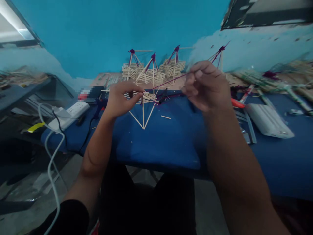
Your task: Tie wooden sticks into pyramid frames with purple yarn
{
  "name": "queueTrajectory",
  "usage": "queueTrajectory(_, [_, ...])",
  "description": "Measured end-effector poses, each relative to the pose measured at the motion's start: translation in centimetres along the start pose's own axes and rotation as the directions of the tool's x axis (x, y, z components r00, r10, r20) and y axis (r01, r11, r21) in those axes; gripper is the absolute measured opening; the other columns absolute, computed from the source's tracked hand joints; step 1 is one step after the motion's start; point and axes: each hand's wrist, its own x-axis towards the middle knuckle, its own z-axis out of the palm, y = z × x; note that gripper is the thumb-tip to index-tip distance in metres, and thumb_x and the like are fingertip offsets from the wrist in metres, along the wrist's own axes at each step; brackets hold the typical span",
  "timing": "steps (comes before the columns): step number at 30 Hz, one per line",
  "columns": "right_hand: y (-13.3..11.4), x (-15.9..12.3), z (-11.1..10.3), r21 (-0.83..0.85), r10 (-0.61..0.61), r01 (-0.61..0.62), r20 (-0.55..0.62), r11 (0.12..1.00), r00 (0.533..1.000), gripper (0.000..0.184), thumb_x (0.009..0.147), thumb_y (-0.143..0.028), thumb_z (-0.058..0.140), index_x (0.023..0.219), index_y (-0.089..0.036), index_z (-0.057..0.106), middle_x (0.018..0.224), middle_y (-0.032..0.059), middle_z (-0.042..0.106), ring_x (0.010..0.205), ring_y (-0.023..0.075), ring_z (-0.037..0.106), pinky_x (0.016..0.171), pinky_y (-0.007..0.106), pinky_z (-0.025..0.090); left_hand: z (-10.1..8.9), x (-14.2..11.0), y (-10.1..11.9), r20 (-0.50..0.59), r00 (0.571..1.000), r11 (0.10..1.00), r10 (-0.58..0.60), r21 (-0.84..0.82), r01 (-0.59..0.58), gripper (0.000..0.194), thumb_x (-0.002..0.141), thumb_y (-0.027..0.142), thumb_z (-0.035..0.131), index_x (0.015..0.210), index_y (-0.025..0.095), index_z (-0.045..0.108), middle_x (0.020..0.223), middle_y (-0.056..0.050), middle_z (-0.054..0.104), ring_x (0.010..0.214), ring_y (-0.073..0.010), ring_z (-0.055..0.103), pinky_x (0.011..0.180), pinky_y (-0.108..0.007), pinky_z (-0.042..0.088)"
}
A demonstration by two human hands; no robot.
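Note:
My left hand is closed in a pinch at the top of a small frame of thin wooden sticks. The frame's lower sticks meet in a point on the blue cloth. My right hand, raised to the right, pinches a dark purple thread. That thread runs taut and slanting between the two hands. Just beyond the left fingertips lie a bunch of loose sticks and a dark clump with purple thread. One short stick piece rests on the cloth to the right of the frame.
Several stick frames with purple-bound tops stand behind, among stacked sticks. On the left are a white power strip, cables and a dark glue gun. A white box-shaped device and a red-handled tool lie right.

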Motion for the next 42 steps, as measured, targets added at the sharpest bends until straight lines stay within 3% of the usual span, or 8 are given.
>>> queueTrajectory(4, [-0.6,-0.6,2.3,-0.050,-0.043,0.042,-0.018,0.998,0.999,0.033,0.088,-0.046,0.094,0.114,-0.030,0.083,0.114,0.0031,0.085,0.049,0.0069,0.030,0.044,0.029,0.026,0.6,-0.2,0.1,-0.057,0.998,0.971,0.030,0.240,-0.016,0.019,0.100,0.035,0.075,0.096,0.023,0.088,0.089,-0.005,0.086,0.077,-0.0185,0.073,0.082,-0.035,0.058])
queueTrajectory(7, [-1.5,-1.8,4.7,-0.059,-0.069,0.074,0.076,0.996,0.995,0.038,0.092,-0.050,0.094,0.122,-0.030,0.085,0.124,0.0069,0.086,0.053,0.0095,0.047,0.047,0.029,0.040,0.8,-0.3,0.3,-0.116,0.993,0.950,0.033,0.313,0.005,0.019,0.101,0.036,0.074,0.101,0.024,0.090,0.093,-0.005,0.087,0.080,-0.0189,0.074,0.082,-0.035,0.057])
queueTrajectory(10, [-2.5,-3.2,6.7,-0.034,-0.138,0.153,0.275,0.988,0.951,0.023,0.102,-0.043,0.087,0.120,-0.029,0.090,0.117,0.0056,0.088,0.064,0.0117,0.066,0.057,0.026,0.051,0.6,-0.3,0.5,-0.218,0.975,0.954,0.043,0.300,0.025,0.022,0.104,0.038,0.073,0.102,0.024,0.090,0.094,-0.005,0.087,0.080,-0.0182,0.074,0.080,-0.033,0.057])
queueTrajectory(14, [-2.6,-4.4,8.3,-0.099,-0.122,0.208,0.541,0.973,0.832,0.019,0.107,-0.038,0.084,0.102,-0.020,0.090,0.091,0.0044,0.086,0.058,0.0081,0.064,0.054,0.021,0.045,0.4,-0.1,0.6,-0.349,0.935,0.968,0.071,0.251,0.020,0.021,0.105,0.038,0.074,0.101,0.024,0.090,0.092,-0.005,0.086,0.076,-0.0166,0.070,0.078,-0.033,0.057])
queueTrajectory(25, [-0.7,-4.7,10.1,-0.209,0.012,0.185,0.694,0.960,0.720,0.032,0.116,-0.034,0.069,0.094,-0.014,0.080,0.074,0.0008,0.080,0.047,0.0039,0.050,0.051,0.019,0.037,0.3,0.1,-0.1,-0.472,0.881,0.997,-0.040,0.042,0.068,0.014,0.102,0.031,0.078,0.106,0.028,0.091,0.098,-0.004,0.087,0.091,-0.0180,0.077,0.083,-0.032,0.061])
queueTrajectory(33, [-2.1,-4.2,8.2,-0.302,0.111,0.024,0.422,0.953,0.900,0.055,0.114,-0.039,0.070,0.165,-0.018,0.062,0.071,-0.0020,0.077,0.061,0.0146,0.069,0.056,0.025,0.044,-0.1,0.1,-2.0,-0.544,0.798,0.965,-0.258,-0.176,0.192,0.021,0.100,0.044,0.081,0.106,0.026,0.089,0.095,-0.004,0.087,0.082,-0.0149,0.075,0.074,-0.028,0.058])
queueTrajectory(37, [-2.7,-3.1,6.2,-0.259,-0.042,0.107,0.244,0.960,0.969,0.042,0.106,-0.044,0.082,0.143,-0.023,0.080,0.066,-0.0010,0.074,0.056,0.0156,0.067,0.057,0.028,0.051,-0.1,0.2,-2.3,-0.558,0.777,0.956,-0.291,-0.195,0.217,0.020,0.099,0.044,0.082,0.104,0.026,0.089,0.092,-0.003,0.086,0.077,-0.0135,0.071,0.072,-0.027,0.056])
queueTrajectory(42, [-4.0,-2.1,2.8,-0.085,-0.294,0.283,-0.164,0.955,0.942,0.021,0.086,-0.043,0.095,0.097,-0.028,0.086,0.050,-0.0038,0.055,0.039,0.0123,0.038,0.042,0.031,0.024,-0.1,0.4,-2.4,-0.559,0.774,0.954,-0.297,-0.201,0.221,0.019,0.098,0.043,0.081,0.102,0.025,0.087,0.094,-0.004,0.086,0.080,-0.0143,0.072,0.075,-0.029,0.058])
